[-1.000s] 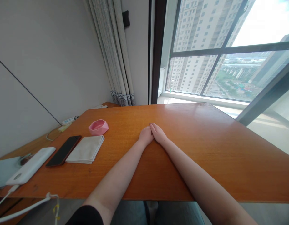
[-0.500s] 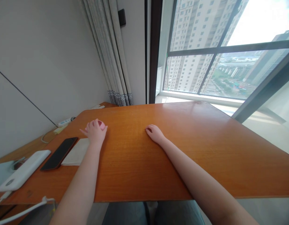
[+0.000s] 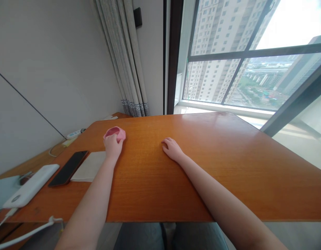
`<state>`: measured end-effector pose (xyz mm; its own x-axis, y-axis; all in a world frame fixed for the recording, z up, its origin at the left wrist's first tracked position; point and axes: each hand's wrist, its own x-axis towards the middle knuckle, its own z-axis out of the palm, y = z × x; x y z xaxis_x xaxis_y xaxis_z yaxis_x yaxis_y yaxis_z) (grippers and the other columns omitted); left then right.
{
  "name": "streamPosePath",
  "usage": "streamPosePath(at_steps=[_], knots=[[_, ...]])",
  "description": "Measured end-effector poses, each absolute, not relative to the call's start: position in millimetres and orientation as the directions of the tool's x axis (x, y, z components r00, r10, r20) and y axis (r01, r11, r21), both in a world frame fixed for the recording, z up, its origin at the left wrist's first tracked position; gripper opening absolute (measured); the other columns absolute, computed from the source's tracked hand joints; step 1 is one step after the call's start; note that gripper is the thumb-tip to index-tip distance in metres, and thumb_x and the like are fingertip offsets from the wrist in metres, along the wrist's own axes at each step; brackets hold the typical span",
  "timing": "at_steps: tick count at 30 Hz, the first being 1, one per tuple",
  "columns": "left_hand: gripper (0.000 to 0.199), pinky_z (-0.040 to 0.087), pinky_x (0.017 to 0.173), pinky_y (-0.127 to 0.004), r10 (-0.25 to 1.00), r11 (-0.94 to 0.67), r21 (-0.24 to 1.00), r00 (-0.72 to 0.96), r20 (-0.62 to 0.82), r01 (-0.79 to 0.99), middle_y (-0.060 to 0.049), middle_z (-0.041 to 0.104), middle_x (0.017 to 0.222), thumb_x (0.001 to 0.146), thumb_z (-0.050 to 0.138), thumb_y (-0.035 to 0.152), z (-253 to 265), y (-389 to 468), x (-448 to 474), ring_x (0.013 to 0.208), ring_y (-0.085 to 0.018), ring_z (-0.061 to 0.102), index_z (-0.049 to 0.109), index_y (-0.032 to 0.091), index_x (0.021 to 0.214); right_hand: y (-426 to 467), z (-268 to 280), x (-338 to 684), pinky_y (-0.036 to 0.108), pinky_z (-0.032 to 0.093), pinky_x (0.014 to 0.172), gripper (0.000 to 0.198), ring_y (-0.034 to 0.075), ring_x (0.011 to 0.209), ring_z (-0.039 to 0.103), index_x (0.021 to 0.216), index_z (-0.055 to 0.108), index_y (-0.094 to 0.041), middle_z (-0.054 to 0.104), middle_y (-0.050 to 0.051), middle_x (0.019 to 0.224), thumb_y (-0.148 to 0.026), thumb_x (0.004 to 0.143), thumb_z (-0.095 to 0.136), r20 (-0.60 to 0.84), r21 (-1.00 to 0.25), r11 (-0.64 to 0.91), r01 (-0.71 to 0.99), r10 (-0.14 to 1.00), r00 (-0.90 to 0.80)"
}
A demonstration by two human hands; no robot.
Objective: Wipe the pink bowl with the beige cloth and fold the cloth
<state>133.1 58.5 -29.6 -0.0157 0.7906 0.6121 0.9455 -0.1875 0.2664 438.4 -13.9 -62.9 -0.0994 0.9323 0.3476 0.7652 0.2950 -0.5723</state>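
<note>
A small pink bowl [image 3: 121, 133] with a hollow inside and angular walls sits towards the far left of the wooden table. My left hand [image 3: 113, 146] grips its near rim, thumb on the right side and fingers partly hidden on the left. Near the table's middle, my right hand [image 3: 172, 148] rests on the wood, its fingers loosely bent and a little apart from the thumb, with nothing in it. A folded pale cloth or paper [image 3: 89, 167] lies beside my left forearm.
On the left lie a black phone [image 3: 68, 168] and a white power bank [image 3: 31, 185] with a cable plugged in. A power strip [image 3: 75, 133] lies along the wall. The wooden table [image 3: 215, 139] stretches towards a large window [image 3: 215, 80] at the back right.
My left hand has moved slightly right and turned from covering the pink bowl to gripping its near rim, so more of the bowl shows. The right hand stays put. The view has shifted slightly.
</note>
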Motion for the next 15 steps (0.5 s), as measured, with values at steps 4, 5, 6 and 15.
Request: streamPosePath(at_steps=[4, 5, 6, 15], knots=[[0.014, 0.034, 0.102, -0.042, 0.762, -0.428, 0.141, 0.272, 0.587, 0.893, -0.008, 0.062, 0.09, 0.081, 0.056, 0.032, -26.8, 38.3, 190.9, 0.096, -0.025, 0.051, 0.055, 0.02, 0.076, -11.6, -64.7, 436.2, 0.039, 0.036, 0.103, 0.042, 0.023, 0.116, 0.05, 0.127, 0.049, -0.017, 0.053, 0.014, 0.125, -0.03, 0.087, 0.046, 0.356, -0.684, 0.246, 0.686, 0.934, 0.02], [0.014, 0.033, 0.103, -0.043, 0.748, -0.486, 0.111, 0.347, 0.565, 0.867, -0.008, 0.061, 0.09, 0.082, 0.055, 0.032, -27.1, 31.1, 207.5, 0.096, -0.025, 0.051, 0.054, 0.02, 0.076, -10.4, -64.9, 435.9, 0.039, 0.036, 0.104, 0.045, 0.022, 0.117, 0.051, 0.13, 0.045, -0.016, 0.052, 0.014, 0.126, -0.034, 0.089, 0.043, 0.349, -0.73, 0.231, 0.643, 0.935, 0.06], [0.013, 0.03, 0.105, -0.045, 0.731, -0.545, 0.084, 0.424, 0.534, 0.834, -0.007, 0.061, 0.091, 0.083, 0.054, 0.032, -27.6, 23.8, 223.4, 0.097, -0.024, 0.05, 0.055, 0.02, 0.078, -9.3, -64.9, 435.8, 0.039, 0.035, 0.105, 0.048, 0.022, 0.117, 0.051, 0.133, 0.042, -0.016, 0.052, 0.015, 0.127, -0.037, 0.091, 0.039, 0.338, -0.774, 0.217, 0.595, 0.936, 0.1], [0.018, 0.034, 0.103, -0.045, 0.654, -0.744, 0.223, 0.616, 0.44, 0.63, -0.007, 0.059, 0.096, 0.087, 0.05, 0.035, -32.4, -6.7, 285.2, 0.098, -0.022, 0.05, 0.055, 0.018, 0.084, -6.7, -61.4, 434.8, 0.037, 0.024, 0.113, 0.057, 0.02, 0.133, 0.035, 0.139, 0.035, -0.017, 0.039, 0.012, 0.143, -0.042, 0.088, 0.04, 0.385, -0.874, 0.278, 0.398, 0.897, 0.219]])
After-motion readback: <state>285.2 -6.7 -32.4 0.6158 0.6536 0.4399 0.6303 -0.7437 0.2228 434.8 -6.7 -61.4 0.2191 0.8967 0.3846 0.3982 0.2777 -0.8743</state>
